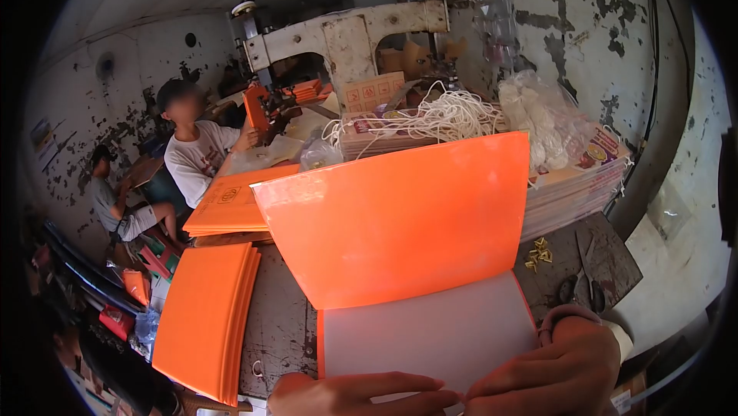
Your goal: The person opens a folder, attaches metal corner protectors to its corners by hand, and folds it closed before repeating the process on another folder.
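Nearest the camera: left hand (361,394) and right hand (550,366), low, with fingers extended toward each other and fingertips close together. Grasp or mere contact: cannot tell, with palms and undersides hidden. Directly beyond and partly beneath both hands: open orange folder (400,224), with pale inner panel (423,331) flat and glossy cover raised at a steep tilt. To the left of the left hand: small white loop (257,368) on the worn dark tabletop (278,316), then stack of orange folders (204,316). Past the right hand: scissors (586,277) and, just beside, small gold-coloured pieces (538,253). Farther ahead of the hands: white cords (453,116), clear plastic bag (534,116) and printed stack (576,204). Behind these: worn, off-white machine frame (346,39). Far left of the hands: co-worker in white shirt (192,158), with one hand at upright orange piece (256,108); farther back, seated person (119,204).
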The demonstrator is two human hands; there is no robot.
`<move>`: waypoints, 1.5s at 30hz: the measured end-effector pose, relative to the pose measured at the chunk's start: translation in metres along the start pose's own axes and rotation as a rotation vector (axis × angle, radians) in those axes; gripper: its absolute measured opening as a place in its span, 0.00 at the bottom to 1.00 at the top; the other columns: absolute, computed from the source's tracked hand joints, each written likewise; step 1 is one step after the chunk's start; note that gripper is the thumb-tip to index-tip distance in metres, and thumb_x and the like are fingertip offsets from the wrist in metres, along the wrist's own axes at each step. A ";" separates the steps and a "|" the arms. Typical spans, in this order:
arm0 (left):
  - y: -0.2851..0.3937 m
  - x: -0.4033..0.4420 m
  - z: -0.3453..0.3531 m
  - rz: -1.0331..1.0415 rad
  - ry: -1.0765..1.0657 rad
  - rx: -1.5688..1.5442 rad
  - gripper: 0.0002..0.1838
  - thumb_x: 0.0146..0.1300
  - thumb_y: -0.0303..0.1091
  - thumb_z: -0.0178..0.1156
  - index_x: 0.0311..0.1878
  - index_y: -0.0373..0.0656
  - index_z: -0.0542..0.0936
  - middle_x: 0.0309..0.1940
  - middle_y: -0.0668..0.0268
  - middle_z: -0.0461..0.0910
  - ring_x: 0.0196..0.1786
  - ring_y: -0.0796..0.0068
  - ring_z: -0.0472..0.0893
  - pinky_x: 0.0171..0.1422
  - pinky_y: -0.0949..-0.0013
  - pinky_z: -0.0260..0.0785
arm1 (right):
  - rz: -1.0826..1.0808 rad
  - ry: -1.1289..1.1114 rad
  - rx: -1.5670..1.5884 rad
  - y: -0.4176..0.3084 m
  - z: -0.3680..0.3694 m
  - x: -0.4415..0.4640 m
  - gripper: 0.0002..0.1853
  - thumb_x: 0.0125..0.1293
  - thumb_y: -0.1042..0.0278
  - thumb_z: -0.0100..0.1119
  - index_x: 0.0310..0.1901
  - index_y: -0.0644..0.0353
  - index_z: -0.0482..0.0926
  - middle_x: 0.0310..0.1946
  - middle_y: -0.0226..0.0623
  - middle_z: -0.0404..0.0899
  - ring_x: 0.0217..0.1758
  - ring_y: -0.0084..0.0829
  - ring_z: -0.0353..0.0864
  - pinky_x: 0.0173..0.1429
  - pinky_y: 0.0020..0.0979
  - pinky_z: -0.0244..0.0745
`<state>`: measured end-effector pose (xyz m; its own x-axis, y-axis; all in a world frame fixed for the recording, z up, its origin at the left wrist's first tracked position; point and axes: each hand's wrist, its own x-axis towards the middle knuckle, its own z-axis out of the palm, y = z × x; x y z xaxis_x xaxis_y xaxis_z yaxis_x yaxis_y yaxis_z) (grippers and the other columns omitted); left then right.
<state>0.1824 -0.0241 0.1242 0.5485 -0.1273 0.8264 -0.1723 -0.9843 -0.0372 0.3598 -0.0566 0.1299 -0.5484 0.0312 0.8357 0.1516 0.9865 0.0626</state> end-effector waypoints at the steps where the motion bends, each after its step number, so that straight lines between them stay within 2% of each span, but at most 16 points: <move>1: -0.001 -0.002 0.002 0.020 0.019 0.005 0.12 0.49 0.40 0.65 0.19 0.44 0.77 0.18 0.64 0.78 0.25 0.72 0.81 0.33 0.70 0.78 | 0.018 0.011 0.013 0.000 0.000 0.000 0.09 0.45 0.76 0.60 0.28 0.74 0.76 0.28 0.43 0.71 0.25 0.33 0.75 0.25 0.24 0.72; 4: -0.002 -0.007 0.007 0.045 0.056 0.012 0.12 0.49 0.40 0.65 0.19 0.44 0.78 0.18 0.63 0.78 0.25 0.72 0.81 0.34 0.70 0.78 | -0.055 0.012 -0.005 0.004 0.001 -0.002 0.09 0.45 0.76 0.60 0.28 0.74 0.75 0.28 0.43 0.71 0.25 0.33 0.75 0.25 0.23 0.72; 7: -0.002 -0.008 0.007 0.051 0.066 0.017 0.12 0.49 0.40 0.65 0.19 0.43 0.78 0.18 0.63 0.78 0.25 0.72 0.81 0.34 0.69 0.78 | 0.002 0.022 0.017 0.002 0.002 -0.001 0.09 0.45 0.76 0.60 0.27 0.74 0.75 0.28 0.43 0.71 0.25 0.33 0.75 0.25 0.23 0.71; 15: 0.000 -0.005 0.004 0.036 0.063 0.036 0.11 0.50 0.38 0.64 0.19 0.44 0.78 0.18 0.64 0.78 0.25 0.73 0.80 0.34 0.69 0.77 | -0.057 0.015 -0.019 0.005 0.003 -0.002 0.09 0.45 0.76 0.60 0.27 0.73 0.75 0.27 0.42 0.71 0.24 0.32 0.74 0.25 0.23 0.71; 19: 0.000 -0.003 0.000 -0.009 0.003 0.023 0.11 0.50 0.39 0.64 0.19 0.44 0.78 0.18 0.64 0.78 0.25 0.73 0.80 0.34 0.69 0.77 | -0.001 0.025 0.002 0.002 0.004 -0.002 0.09 0.45 0.77 0.60 0.27 0.74 0.75 0.28 0.42 0.71 0.24 0.32 0.74 0.25 0.24 0.71; 25: 0.001 -0.004 0.002 -0.013 -0.005 0.026 0.12 0.51 0.39 0.64 0.19 0.43 0.78 0.18 0.64 0.78 0.25 0.73 0.80 0.35 0.69 0.77 | -0.064 0.039 -0.030 0.006 0.008 -0.007 0.09 0.45 0.76 0.60 0.27 0.74 0.75 0.28 0.42 0.71 0.25 0.32 0.74 0.25 0.23 0.71; 45: 0.003 -0.002 -0.002 -0.057 -0.072 0.039 0.14 0.51 0.40 0.64 0.18 0.41 0.77 0.18 0.65 0.78 0.25 0.74 0.80 0.36 0.69 0.77 | 0.038 0.004 -0.039 0.002 0.004 0.004 0.09 0.45 0.75 0.59 0.26 0.73 0.75 0.26 0.40 0.70 0.23 0.30 0.73 0.24 0.21 0.69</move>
<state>0.1789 -0.0262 0.1240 0.6143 -0.0783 0.7852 -0.1080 -0.9940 -0.0147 0.3550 -0.0542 0.1314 -0.5381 0.0679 0.8402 0.2045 0.9775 0.0520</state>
